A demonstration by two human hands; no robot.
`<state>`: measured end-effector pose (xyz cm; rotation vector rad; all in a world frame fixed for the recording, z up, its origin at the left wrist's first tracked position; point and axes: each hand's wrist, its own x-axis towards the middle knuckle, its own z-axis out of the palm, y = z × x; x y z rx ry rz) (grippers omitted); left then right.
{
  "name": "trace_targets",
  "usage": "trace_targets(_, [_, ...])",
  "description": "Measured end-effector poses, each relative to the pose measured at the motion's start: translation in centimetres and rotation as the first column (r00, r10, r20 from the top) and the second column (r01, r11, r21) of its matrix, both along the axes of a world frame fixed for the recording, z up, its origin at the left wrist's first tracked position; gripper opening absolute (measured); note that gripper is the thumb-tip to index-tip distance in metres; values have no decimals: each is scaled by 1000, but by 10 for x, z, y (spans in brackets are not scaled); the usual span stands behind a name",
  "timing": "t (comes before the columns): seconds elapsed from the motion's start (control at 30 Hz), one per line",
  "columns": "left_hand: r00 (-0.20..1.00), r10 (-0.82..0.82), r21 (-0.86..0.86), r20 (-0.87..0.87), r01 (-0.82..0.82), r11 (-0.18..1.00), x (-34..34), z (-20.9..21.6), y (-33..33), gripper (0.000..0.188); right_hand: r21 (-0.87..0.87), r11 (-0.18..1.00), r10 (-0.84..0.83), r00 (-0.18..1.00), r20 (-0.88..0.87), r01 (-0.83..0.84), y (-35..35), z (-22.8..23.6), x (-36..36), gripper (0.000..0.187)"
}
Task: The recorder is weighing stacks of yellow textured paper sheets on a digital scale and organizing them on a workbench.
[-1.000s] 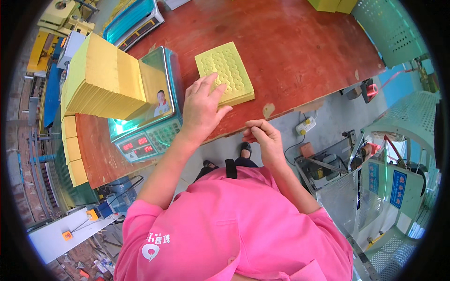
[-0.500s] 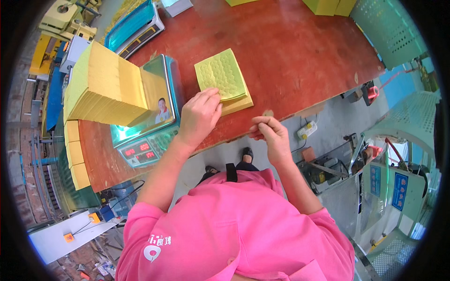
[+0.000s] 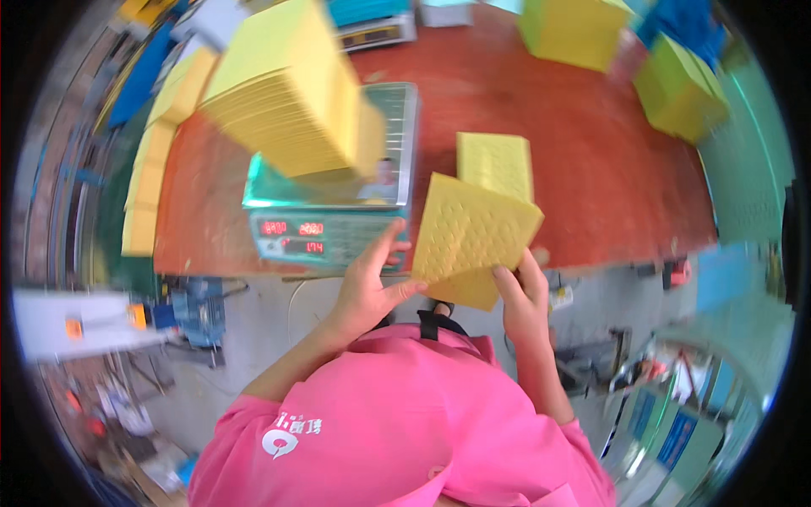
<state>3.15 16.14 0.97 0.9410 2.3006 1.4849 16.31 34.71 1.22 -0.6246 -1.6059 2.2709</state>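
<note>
My right hand (image 3: 525,300) pinches the lower right edge of some yellow embossed paper sheets (image 3: 477,228), lifted and fanned out, one sheet sticking out below the top one. Fingers spread, my left hand (image 3: 372,283) has its thumb at the sheets' lower left corner and its fingertips by the scale's front panel. Behind the sheets, a low pile of embossed yellow paper (image 3: 497,159) lies on the red table (image 3: 591,186), partly covered by them. To the left, a tall stack of yellow paper (image 3: 296,93) stands on the digital scale (image 3: 325,232), its red display lit.
Yellow paper blocks (image 3: 574,32) stand at the far right, another block (image 3: 680,89) beside them near blue cloth (image 3: 688,21). More blocks (image 3: 144,190) line the left edge. A second scale (image 3: 376,32) sits at the back. Machinery (image 3: 676,406) occupies the floor at right.
Yellow sheets have come up off the pile into my right hand, which was beside the table edge. My left hand has left the pile and opened. The view has turned, showing more of the table's far right.
</note>
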Motion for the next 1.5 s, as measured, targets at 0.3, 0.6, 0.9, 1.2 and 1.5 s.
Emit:
trace_targets(0.3, [976,208,-19,-66,-210,978,-49,30,-172,22,166,897,439,871,-222,-410,-141,8,-116,27])
trace_targets(0.6, [837,528,222,145,-547,807,-154,-21,-315,31,241,910,404,850,-339,-336,-313,-40,-264,27])
trace_targets(0.9, [854,519,59,43,-520,852,-197,-96,-342,26,308,935,215,971,-106,-174,-374,-102,-304,55])
trace_targets(1.2, [900,425,93,97,-433,897,-210,-108,-360,29,380,925,82,965,-249,19,-394,-116,-309,52])
trace_targets(1.5, [867,403,58,294,-437,898,-206,-77,-357,26,378,919,189,968,-165,-115,-358,-73,-283,29])
